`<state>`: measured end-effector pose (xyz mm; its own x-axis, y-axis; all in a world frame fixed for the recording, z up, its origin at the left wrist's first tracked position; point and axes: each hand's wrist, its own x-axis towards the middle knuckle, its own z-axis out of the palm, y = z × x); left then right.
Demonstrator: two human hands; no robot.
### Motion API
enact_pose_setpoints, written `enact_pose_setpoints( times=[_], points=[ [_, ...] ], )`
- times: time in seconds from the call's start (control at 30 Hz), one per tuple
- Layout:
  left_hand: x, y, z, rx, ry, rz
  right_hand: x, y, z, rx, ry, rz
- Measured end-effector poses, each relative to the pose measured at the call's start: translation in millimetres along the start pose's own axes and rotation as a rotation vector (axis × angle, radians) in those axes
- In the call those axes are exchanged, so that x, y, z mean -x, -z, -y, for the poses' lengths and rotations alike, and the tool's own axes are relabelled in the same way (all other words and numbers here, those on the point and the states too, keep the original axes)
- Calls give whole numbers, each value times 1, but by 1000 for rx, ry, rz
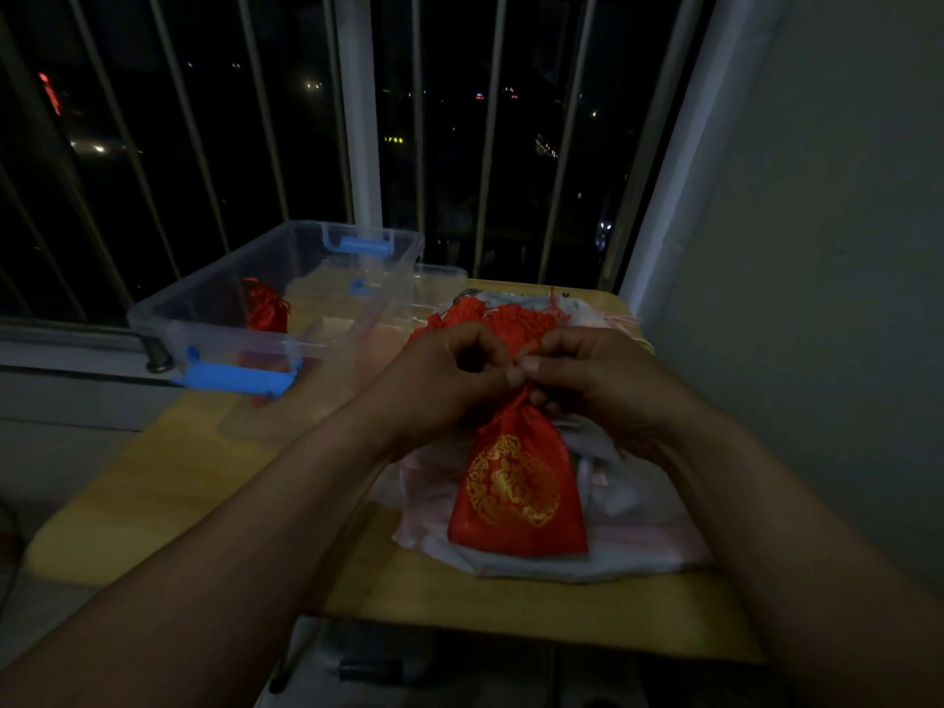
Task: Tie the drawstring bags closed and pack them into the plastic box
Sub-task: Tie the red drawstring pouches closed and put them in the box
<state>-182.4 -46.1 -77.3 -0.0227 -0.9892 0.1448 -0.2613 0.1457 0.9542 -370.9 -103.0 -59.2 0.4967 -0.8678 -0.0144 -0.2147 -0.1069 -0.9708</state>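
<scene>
The left forearm (230, 544) and the right forearm (797, 528) are extended forward from the lower corners of the view and angled inward, so that the two bare hands are brought together at the centre. The left hand (449, 380) is curled, with thumb and forefinger pinched on the gathered neck of the red drawstring bag (518, 482). The right hand (597, 385) is curled likewise and pinches the same neck, its thumb tip set close against the left thumb. The knuckles of both hands are turned upward.
</scene>
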Motion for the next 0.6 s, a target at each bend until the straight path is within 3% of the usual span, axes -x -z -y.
enact_pose_setpoints(
  times=[0.37, 0.6],
  points=[
    [11, 4, -5, -126, 37, -33, 9, -15, 12, 294, 177, -107],
    [11, 9, -3, -194, 26, -51, 7, -20, 13, 330, 193, -85]
  ],
)
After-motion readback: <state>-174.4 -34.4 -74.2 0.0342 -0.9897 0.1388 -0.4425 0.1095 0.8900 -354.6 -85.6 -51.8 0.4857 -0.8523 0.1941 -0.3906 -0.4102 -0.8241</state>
